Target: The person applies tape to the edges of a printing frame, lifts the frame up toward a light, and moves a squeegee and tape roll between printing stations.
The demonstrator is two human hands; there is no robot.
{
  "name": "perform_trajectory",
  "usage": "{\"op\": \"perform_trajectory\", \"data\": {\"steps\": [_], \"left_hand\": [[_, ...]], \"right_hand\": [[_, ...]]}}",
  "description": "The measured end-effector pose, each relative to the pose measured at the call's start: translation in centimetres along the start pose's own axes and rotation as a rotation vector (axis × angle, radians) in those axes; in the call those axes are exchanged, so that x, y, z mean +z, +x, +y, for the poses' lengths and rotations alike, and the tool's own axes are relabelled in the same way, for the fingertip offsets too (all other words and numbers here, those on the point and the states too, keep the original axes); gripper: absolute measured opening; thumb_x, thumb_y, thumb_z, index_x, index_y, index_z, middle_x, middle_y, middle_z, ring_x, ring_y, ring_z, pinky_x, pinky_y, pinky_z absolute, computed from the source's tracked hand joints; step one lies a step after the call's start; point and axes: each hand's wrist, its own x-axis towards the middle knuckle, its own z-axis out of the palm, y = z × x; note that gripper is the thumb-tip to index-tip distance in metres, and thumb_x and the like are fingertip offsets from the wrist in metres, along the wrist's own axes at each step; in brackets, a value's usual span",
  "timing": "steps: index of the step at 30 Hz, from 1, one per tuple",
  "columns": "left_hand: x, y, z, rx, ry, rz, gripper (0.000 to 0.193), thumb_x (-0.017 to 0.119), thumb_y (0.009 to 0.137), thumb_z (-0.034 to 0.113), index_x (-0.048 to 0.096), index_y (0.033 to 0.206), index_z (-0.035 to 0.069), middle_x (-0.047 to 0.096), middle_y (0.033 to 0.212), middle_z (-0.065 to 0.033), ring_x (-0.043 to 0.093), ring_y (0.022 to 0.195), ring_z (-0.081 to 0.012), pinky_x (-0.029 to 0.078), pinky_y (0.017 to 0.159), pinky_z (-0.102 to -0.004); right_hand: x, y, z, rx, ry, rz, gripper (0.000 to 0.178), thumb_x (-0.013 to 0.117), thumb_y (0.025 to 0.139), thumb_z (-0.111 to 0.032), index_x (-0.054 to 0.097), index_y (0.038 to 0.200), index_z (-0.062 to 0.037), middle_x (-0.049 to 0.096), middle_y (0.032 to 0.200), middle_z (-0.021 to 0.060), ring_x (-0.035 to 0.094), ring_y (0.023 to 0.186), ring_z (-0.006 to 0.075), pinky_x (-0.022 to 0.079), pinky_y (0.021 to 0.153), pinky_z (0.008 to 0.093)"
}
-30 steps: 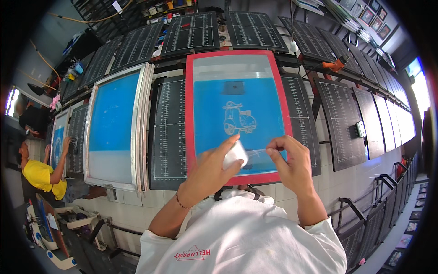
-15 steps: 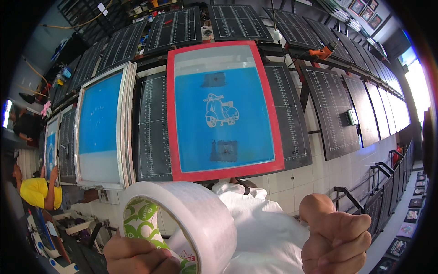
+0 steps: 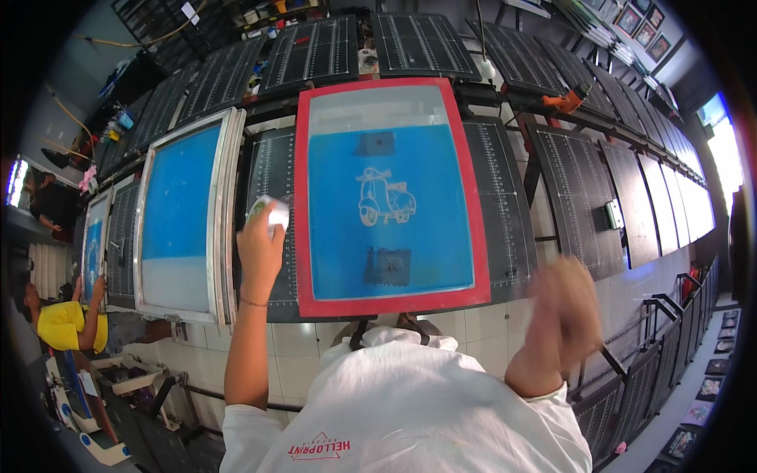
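Note:
A roll of clear packing tape (image 3: 279,214) sits in my left hand (image 3: 258,246), whose fingers are wrapped round it. That hand is over the dark platen at the left side of a red-framed printing screen (image 3: 306,236). The screen's blue coated mesh carries a pale scooter outline (image 3: 386,199) and two dark patches, one above and one below it. Right of the screen's lower corner, my right hand (image 3: 564,311) is smeared by motion, so its fingers cannot be made out. Whether a strip of tape runs between the hands is not visible.
A silver-framed blue screen (image 3: 180,201) lies to the left. Dark platens (image 3: 579,177) with ruled marks line both rows. An orange heat gun (image 3: 566,100) rests at the back right. At far left, a person in a yellow shirt (image 3: 65,325) handles another screen.
The tape roll and my left hand have gone from close in front of me out to the screen's left side. My right hand has moved forward and is now blurred.

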Motion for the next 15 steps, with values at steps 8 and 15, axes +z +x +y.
{"op": "perform_trajectory", "data": {"steps": [8,15], "left_hand": [[6.1,-8.5,-9.7,0.053,0.578,-0.055,0.059,0.062,0.084,0.0,0.05,0.14,0.013,0.058,0.12,-0.0174,0.053,0.113,-0.0369,0.042,0.095,-0.0483],[12.9,-10.4,-6.4,-0.329,0.089,-0.083,0.033,0.052,0.097,0.027,0.059,0.103,-0.005,0.062,0.101,-0.0235,0.057,0.098,-0.0409,0.044,0.087,-0.0493]], "right_hand": [[4.5,-13.6,29.8,0.897,-0.179,0.029,0.041,0.053,0.096,-0.011,0.05,0.136,-0.0005,0.056,0.129,0.0147,0.063,0.098,0.0178,0.049,0.089,0.0321],[5.5,-19.6,35.5,1.047,-0.002,0.113,0.044,0.054,0.096,-0.015,0.048,0.137,0.002,0.059,0.126,0.0125,0.057,0.113,0.0222,0.044,0.098,0.031]]}}
